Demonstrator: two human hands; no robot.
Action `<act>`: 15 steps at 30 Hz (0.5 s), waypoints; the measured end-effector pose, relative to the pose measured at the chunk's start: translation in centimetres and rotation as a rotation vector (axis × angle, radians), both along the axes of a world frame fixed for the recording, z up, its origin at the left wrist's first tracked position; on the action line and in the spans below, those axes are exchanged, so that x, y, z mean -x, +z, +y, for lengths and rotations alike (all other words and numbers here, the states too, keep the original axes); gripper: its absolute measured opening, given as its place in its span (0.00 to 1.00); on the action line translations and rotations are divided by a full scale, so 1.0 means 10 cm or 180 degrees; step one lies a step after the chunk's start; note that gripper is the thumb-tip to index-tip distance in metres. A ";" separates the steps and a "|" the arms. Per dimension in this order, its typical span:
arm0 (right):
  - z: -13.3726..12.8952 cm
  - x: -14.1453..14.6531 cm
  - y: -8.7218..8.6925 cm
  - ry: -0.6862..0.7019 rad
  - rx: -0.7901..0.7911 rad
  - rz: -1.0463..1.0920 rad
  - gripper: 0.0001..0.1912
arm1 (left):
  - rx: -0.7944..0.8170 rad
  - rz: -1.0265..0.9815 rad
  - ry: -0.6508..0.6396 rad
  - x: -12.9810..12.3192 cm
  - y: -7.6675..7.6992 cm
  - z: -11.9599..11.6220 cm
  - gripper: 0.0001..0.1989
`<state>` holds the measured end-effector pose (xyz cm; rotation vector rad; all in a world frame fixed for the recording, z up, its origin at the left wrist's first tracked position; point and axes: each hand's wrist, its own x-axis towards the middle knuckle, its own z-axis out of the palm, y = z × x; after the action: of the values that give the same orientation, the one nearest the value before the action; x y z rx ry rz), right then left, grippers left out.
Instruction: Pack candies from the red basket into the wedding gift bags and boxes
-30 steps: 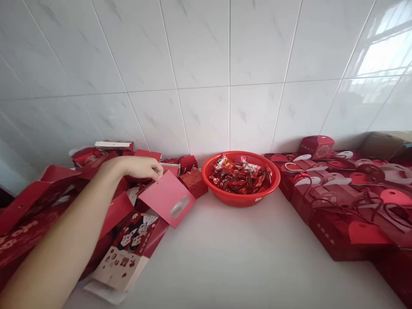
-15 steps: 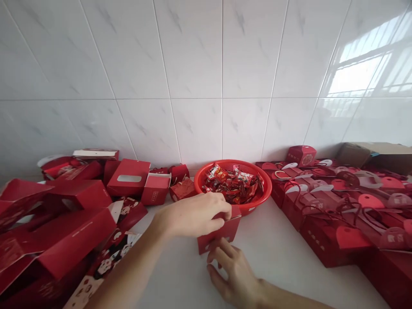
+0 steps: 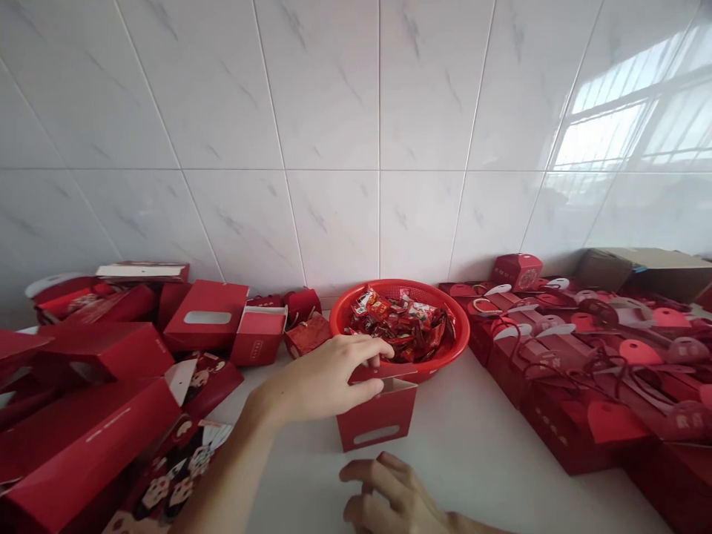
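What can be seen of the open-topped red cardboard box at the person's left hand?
The red cardboard box looks like smooth, thin card. It stands upright on the smooth white tabletop, in front of the round red plastic basket, with a long, pale, rounded slot low on its near face. Its top is open, showing paler inner card. The bare left hand crosses its upper left corner; whether it is gripped is unclear. The bare right hand is apart from it.
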<state>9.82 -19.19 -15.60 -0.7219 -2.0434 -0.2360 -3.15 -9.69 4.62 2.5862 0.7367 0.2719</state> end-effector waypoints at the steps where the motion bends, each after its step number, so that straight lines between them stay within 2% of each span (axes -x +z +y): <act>1: -0.04 -0.02 0.10 0.0004 -0.0013 -0.0063 0.04 | 0.0039 -0.0068 -0.0056 0.00 0.01 0.01 0.13; 4: -0.15 -0.11 0.49 0.0070 -0.0043 -0.0049 0.05 | 0.0092 -0.0187 -0.0246 0.00 0.02 0.05 0.11; 7: -0.13 -0.27 0.97 -0.0004 -0.0636 0.0183 0.09 | 0.0121 -0.0191 -0.0436 0.03 0.01 0.11 0.14; 9: -0.02 -0.43 1.30 -0.0272 -0.0744 0.0210 0.15 | 0.0292 -0.0171 -0.0532 0.05 -0.01 0.14 0.13; 10: 0.06 -0.52 1.46 -0.0487 -0.0749 0.0402 0.14 | 0.0408 -0.0153 -0.0554 0.05 -0.02 0.15 0.13; 13: 0.39 -0.77 1.79 -0.1048 -0.0472 0.1017 0.07 | 0.0653 -0.0085 -0.0590 0.03 -0.04 0.19 0.13; 15: 0.65 -0.91 1.86 -0.1249 0.0120 0.1377 0.04 | 0.0751 -0.0080 -0.0658 0.01 -0.05 0.22 0.14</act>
<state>18.96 -12.71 3.03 -1.0933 -1.4910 -0.2399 -3.21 -7.51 4.09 2.4046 0.4568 0.1433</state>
